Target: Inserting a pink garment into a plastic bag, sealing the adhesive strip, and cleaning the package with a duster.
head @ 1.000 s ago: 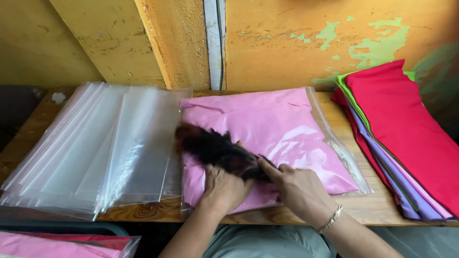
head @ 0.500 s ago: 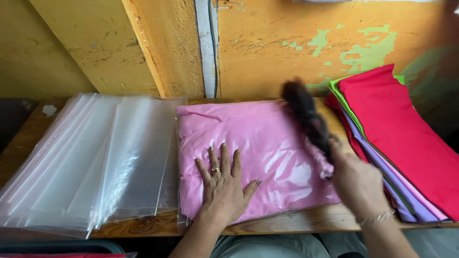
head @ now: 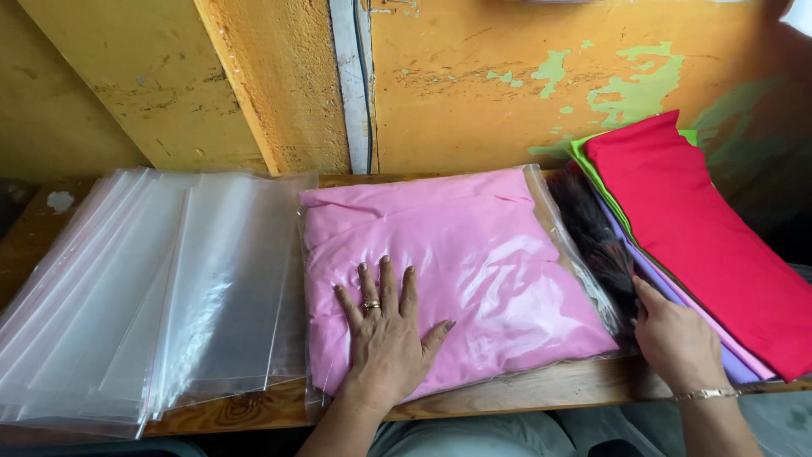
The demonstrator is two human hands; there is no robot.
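A folded pink cloth sealed in a clear plastic bag [head: 474, 262] lies on the wooden table [head: 524, 393]. My left hand [head: 385, 330] presses flat on its near left part, fingers spread, a ring on one finger. My right hand [head: 672, 338] rests at the bag's right edge, gripping the handle end of a dark bristly brush [head: 596, 241]. The brush lies in the gap between the bag and the cloth stack, bristles pointing away from me.
A fanned pile of empty clear plastic bags [head: 152, 296] covers the table's left half. A stack of folded cloths, red on top [head: 710, 228] over green, purple and pink, lies at the right. A yellow peeling wall [head: 474, 76] rises right behind.
My right hand swept the brush from the bag's left across to its right edge and lowered it beside the cloth stack. My left hand went flat on the bag and stayed.
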